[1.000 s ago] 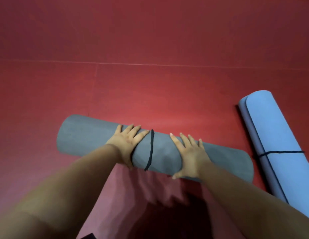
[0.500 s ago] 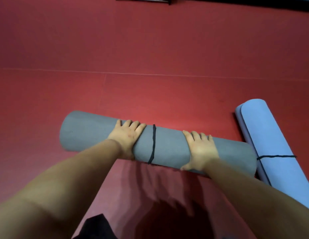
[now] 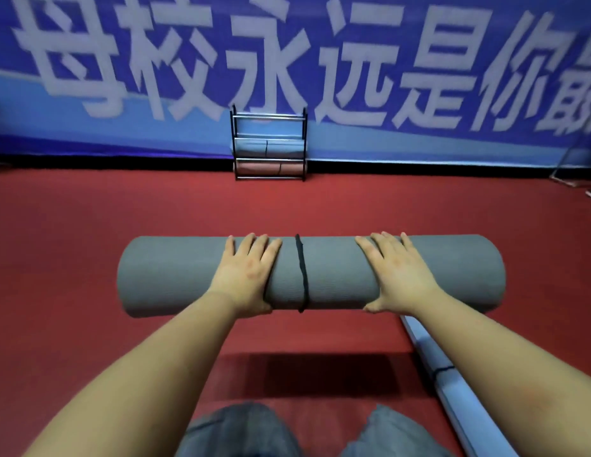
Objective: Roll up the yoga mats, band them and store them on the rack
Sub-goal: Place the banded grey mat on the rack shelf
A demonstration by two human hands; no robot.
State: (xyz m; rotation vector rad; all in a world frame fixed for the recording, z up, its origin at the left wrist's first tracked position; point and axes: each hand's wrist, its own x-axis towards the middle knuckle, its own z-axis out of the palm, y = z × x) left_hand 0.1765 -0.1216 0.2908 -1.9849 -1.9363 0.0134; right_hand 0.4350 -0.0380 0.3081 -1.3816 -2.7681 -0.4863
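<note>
Grey mat [image 3: 188, 275] lifted off floor, hands [image 3: 246, 275] gripping, rack [image 3: 269, 148] now visible

You face a red floor [image 3: 89, 225] running ahead of your grip to a black baseboard strip [image 3: 122, 161]; above it hangs a blue banner [image 3: 353, 44] with large pale characters, and far right of your grip thin metal legs [image 3: 564, 166] stand

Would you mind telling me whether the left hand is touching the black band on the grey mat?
Apart. The head view shows grey mat between the left hand and the black band.
</note>
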